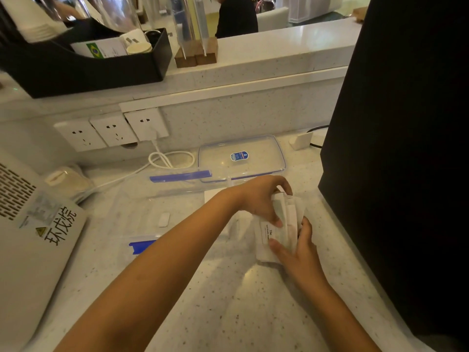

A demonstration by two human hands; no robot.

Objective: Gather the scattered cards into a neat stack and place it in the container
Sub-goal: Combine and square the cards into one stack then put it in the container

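Ahead of you, three white wall sockets [111, 132] sit in a row under the raised ledge [279, 47], and a white cable [167, 158] runs from the rightmost one and loops on the speckled counter [228, 301]. At your left lies a grey appliance [33, 237] with a vent grille and a warning sticker. On the ledge you have a black tray [101, 69] holding paper cups, with two wooden sign bases [196, 57] beside it. A large dark panel [406, 123] stands at your right.

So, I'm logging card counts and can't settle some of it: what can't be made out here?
Head view only:
- Cards: count hidden; they overlap, covered by the left hand and right hand.
- Card print: too small to read.
- Clear container: near end hidden behind the left forearm.
- Lid label: too small.
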